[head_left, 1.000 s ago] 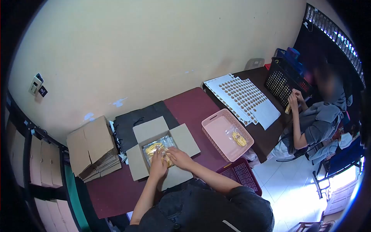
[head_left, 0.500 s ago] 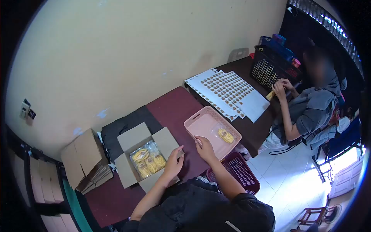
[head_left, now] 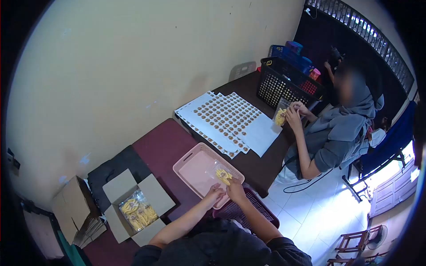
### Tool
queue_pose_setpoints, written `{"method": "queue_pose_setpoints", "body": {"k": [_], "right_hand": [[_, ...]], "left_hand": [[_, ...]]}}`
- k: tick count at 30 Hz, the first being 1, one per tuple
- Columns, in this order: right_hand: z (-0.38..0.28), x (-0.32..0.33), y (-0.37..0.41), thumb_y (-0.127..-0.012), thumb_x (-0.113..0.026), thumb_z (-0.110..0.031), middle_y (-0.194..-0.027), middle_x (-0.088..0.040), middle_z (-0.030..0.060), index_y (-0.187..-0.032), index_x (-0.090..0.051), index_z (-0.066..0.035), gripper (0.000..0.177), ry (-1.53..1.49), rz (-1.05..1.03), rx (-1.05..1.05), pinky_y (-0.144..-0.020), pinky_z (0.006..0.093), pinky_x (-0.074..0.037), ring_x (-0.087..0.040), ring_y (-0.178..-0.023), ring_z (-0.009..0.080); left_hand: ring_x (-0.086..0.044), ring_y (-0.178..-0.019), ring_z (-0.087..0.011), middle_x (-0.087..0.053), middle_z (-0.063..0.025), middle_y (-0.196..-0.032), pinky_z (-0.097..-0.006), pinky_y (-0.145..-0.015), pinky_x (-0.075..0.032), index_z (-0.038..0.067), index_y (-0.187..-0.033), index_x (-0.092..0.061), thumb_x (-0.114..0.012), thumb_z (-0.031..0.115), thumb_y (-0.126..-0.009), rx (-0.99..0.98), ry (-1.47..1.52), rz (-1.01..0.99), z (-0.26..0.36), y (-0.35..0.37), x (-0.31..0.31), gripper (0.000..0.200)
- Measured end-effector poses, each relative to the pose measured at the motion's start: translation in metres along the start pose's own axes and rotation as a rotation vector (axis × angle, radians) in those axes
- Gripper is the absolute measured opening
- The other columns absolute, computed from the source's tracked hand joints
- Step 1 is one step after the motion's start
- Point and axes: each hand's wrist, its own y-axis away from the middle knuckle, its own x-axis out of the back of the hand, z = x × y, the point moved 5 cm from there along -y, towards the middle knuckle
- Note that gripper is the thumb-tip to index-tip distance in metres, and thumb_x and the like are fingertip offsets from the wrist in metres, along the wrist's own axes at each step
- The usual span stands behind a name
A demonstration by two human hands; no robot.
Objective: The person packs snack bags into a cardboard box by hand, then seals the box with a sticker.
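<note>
One bag of yellow snacks (head_left: 223, 175) lies in our pink basket (head_left: 191, 170); our right hand (head_left: 235, 189) touches it, though we cannot tell whether it grips. Our left hand (head_left: 214, 193), half open, seems empty. Leftward stands an open carton (head_left: 157, 194).

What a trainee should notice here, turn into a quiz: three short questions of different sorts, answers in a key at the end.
1. True or false: the cardboard box stands with its flaps spread open.

2. Choose one. The person's left hand and right hand are both at which container?
A) the cardboard box
B) the pink basket
C) the black crate

3. Answer in a few words: what does the co-worker hold?

Key: 1. True. 2. B. 3. A clear bag with yellow pieces in it.
</note>
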Motion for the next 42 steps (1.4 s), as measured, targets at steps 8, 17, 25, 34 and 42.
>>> {"method": "queue_pose_setpoints", "body": {"k": [8,17,25,34,42], "right_hand": [[-0.003,-0.014,-0.013,-0.081,-0.056,-0.018,-0.108,-0.055,0.0264,-0.129,-0.041,-0.002,0.053,-0.004,-0.164,-0.006,-0.093,0.0470,-0.037,-0.052,-0.104,0.0398],[0.009,-0.039,-0.032,-0.087,-0.053,-0.007,-0.088,-0.056,0.0045,-0.123,-0.049,-0.007,0.037,-0.861,-0.209,-0.319,-0.070,0.0228,-0.046,-0.055,-0.078,0.0094],[-0.054,-0.004,-0.059,-0.089,-0.060,-0.021,-0.111,-0.059,0.0068,-0.121,-0.050,-0.002,0.038,-1.198,-0.334,-0.235,-0.087,0.0258,-0.043,-0.055,-0.102,0.0127],[-0.130,-0.007,-0.040,-0.092,-0.055,-0.018,-0.102,-0.062,0.0042,-0.111,-0.057,0.001,0.027,-1.255,-0.528,-0.005,-0.081,0.0247,-0.046,-0.058,-0.091,0.0098],[-0.190,-0.027,-0.002,-0.096,-0.047,-0.026,-0.105,-0.060,0.0051,-0.117,-0.052,0.002,0.035,-1.268,-0.612,-0.020,-0.083,0.0252,-0.045,-0.056,-0.093,0.0091]], "left_hand": [[-0.054,-0.072,-0.0144,-0.055,-0.0010,-0.087,-0.0316,-0.068,-0.045,0.018,-0.139,-0.015,-0.060,0.018,-0.080,0.147,0.274,0.142,-0.029,-0.062,0.020,0.074],[-0.060,-0.086,-0.0164,-0.060,-0.0068,-0.099,-0.0295,-0.074,-0.050,0.002,-0.118,-0.048,-0.058,0.020,-0.089,-0.210,0.103,0.243,0.019,-0.035,0.018,0.035],[-0.057,-0.097,-0.0152,-0.057,-0.0101,-0.110,-0.0268,-0.082,-0.047,0.001,-0.124,-0.042,-0.063,0.022,-0.087,-0.438,-0.309,0.152,0.095,0.046,0.002,0.047],[-0.058,-0.089,-0.0109,-0.062,-0.0079,-0.098,-0.0268,-0.077,-0.048,-0.001,-0.124,-0.046,-0.050,0.029,-0.094,-0.465,-0.605,0.384,0.133,0.121,0.020,0.042],[-0.055,-0.073,-0.0079,-0.060,-0.0049,-0.080,-0.0256,-0.065,-0.046,-0.001,-0.107,-0.052,-0.049,0.031,-0.095,-0.706,-0.413,0.510,0.117,0.175,0.073,0.035]]}}
